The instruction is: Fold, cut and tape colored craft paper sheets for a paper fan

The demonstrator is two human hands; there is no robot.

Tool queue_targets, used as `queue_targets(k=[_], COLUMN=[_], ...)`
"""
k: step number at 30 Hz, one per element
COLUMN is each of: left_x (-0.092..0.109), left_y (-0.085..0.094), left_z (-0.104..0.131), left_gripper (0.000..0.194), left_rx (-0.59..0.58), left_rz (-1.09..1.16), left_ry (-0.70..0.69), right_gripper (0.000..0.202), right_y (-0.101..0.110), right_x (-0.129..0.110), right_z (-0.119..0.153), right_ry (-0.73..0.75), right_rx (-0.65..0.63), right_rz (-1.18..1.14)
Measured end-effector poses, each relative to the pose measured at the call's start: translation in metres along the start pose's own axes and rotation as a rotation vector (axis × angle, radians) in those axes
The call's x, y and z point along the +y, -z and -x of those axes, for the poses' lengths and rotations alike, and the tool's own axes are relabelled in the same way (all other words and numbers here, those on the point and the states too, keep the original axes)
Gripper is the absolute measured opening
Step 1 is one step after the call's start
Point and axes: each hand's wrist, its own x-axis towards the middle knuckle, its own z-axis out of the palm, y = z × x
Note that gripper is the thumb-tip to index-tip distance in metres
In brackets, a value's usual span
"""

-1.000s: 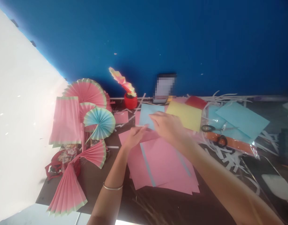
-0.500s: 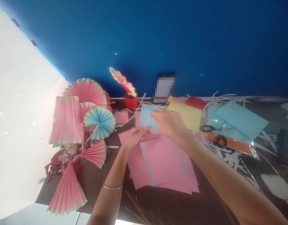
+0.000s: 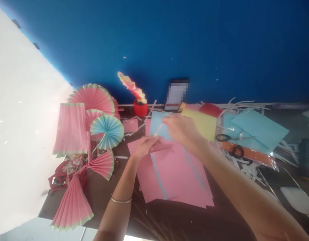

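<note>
Between my two hands a thin pale strip [image 3: 159, 129], possibly of paper, runs at a slant. My left hand [image 3: 145, 146] pinches its lower end, and my right hand [image 3: 178, 127] grips the upper end with curled fingers. Beneath them lie pink paper sheets [image 3: 174, 177] in an uneven stack, two narrow blue bands across the top one. Just behind the fingers is a light blue sheet [image 3: 154, 121], partly covered by my right hand.
Pleated pink fans [image 3: 94, 100] and a blue fan [image 3: 106, 132] stand at the left. A red pot [image 3: 140, 107] and a phone [image 3: 176, 95] are by the wall. Right lie yellow paper [image 3: 201, 124], scissors [image 3: 236, 150], blue sheets [image 3: 260, 129] and white paper shreds [image 3: 245, 169].
My right hand has shifted very slightly, and a little more of the strip shows between the hands. The left hand and the papers look the same.
</note>
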Motion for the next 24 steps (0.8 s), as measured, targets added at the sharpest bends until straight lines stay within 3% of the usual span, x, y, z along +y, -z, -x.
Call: queue_targets(k=[7,24], left_x=[0.001,0.005], left_y=[-0.001,0.000], left_z=[0.001,0.003], left_gripper=[0.045,0.051], left_rx=[-0.024,-0.030], left_rz=[0.043,-0.022], left_ry=[-0.016,0.030], right_gripper=[0.028,0.029], right_y=[-0.001,0.003], right_x=[0.004,0.017], right_z=[-0.003,-0.007], right_ry=[0.006,-0.031], right_rx=[0.027,0.101], right_rz=[-0.016,-0.034])
